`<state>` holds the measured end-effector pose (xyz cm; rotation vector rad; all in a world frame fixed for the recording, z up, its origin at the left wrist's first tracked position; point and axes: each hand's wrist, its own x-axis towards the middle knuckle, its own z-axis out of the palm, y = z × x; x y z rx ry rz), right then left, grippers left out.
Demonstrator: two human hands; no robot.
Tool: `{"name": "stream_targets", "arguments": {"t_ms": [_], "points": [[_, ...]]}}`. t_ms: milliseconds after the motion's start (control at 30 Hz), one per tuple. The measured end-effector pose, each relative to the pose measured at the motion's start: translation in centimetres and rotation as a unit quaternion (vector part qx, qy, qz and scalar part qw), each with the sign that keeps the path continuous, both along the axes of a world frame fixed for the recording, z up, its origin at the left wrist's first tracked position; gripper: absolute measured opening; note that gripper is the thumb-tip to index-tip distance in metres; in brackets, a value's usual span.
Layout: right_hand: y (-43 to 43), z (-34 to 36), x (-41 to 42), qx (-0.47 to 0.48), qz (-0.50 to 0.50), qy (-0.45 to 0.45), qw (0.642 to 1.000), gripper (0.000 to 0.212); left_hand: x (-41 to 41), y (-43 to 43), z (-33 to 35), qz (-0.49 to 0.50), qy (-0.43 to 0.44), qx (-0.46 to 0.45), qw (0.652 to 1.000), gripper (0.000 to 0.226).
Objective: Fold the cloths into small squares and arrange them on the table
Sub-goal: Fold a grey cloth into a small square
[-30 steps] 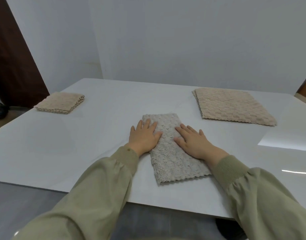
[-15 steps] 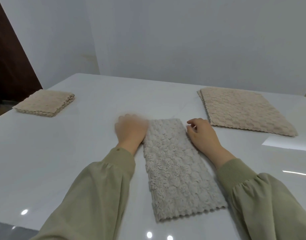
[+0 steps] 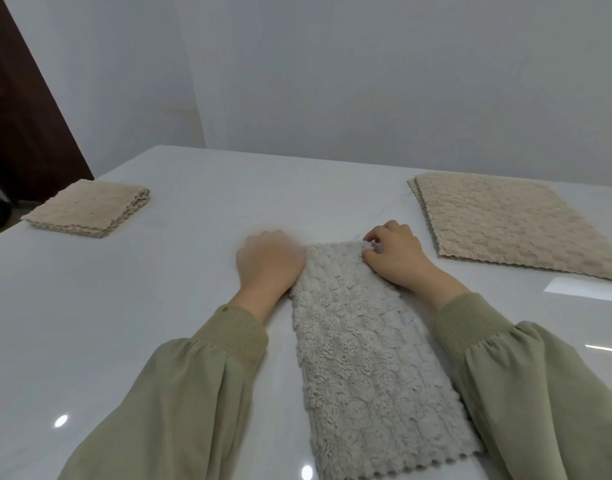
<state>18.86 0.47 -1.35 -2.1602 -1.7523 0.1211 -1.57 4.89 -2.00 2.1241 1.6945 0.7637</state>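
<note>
A grey fluffy cloth (image 3: 370, 368), folded into a long strip, lies on the white table (image 3: 124, 323) in front of me, running away from me. My right hand (image 3: 394, 258) pinches its far right corner with curled fingers. My left hand (image 3: 270, 261) is blurred at the far left corner, fingers curled at the cloth's edge; the grip itself is hidden. A stack of small folded beige squares (image 3: 90, 211) sits at the far left. A pile of larger flat beige cloths (image 3: 505, 223) lies at the far right.
A white wall stands behind the table. A dark brown door (image 3: 24, 126) shows at the far left, past the table's left edge. Bright light reflections dot the glossy tabletop near me.
Both hands have left the middle of the grey cloth, where they lay flat, and moved to its far corners with fingers curled. The view has moved closer to the table.
</note>
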Motion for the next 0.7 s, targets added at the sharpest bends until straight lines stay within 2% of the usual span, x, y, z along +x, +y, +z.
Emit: {"name": "stream_targets", "arguments": {"t_ms": [67, 167, 267, 300, 367, 467, 567, 633, 700], "points": [[-0.1, 0.2, 0.1, -0.019, -0.001, -0.006, 1.0, 0.028, 0.0, -0.2, 0.1, -0.012, -0.035, -0.007, 0.999, 0.012], [-0.2, 0.3, 0.0, -0.036, -0.001, -0.006, 0.999, 0.026, 0.0, -0.4, 0.2, -0.036, -0.119, -0.015, 0.992, 0.021], [-0.1, 0.3, 0.0, -0.034, 0.005, 0.033, 0.999, 0.014, 0.2, -0.8, 0.4, -0.06, -0.211, -0.035, 0.975, 0.02], [-0.1, 0.2, 0.0, -0.018, 0.007, 0.064, 0.998, 0.01, 0.2, -0.8, 0.5, -0.065, -0.235, -0.036, 0.969, 0.02], [-0.1, 0.3, -0.1, 0.032, 0.005, 0.163, 0.986, 0.015, 0.3, -0.9, 0.7, -0.066, -0.276, -0.036, 0.958, 0.019], [-0.4, 1.0, 0.0, 0.086, -0.005, 0.315, 0.945, 0.026, 0.1, -0.9, 1.1, -0.062, -0.331, -0.045, 0.941, 0.019], [-0.6, 1.5, 0.4, 0.096, 0.003, 0.436, 0.895, 0.029, -0.2, -0.6, 1.0, -0.056, -0.336, -0.072, 0.937, 0.034], [-0.7, 1.8, 0.7, 0.069, 0.0, 0.447, 0.892, 0.033, -0.3, -0.3, 1.0, -0.057, -0.307, -0.082, 0.947, 0.041], [-0.8, 2.2, 1.1, 0.015, -0.014, 0.456, 0.89, 0.029, -0.3, -0.1, 1.0, -0.058, -0.289, -0.073, 0.953, 0.039]]}}
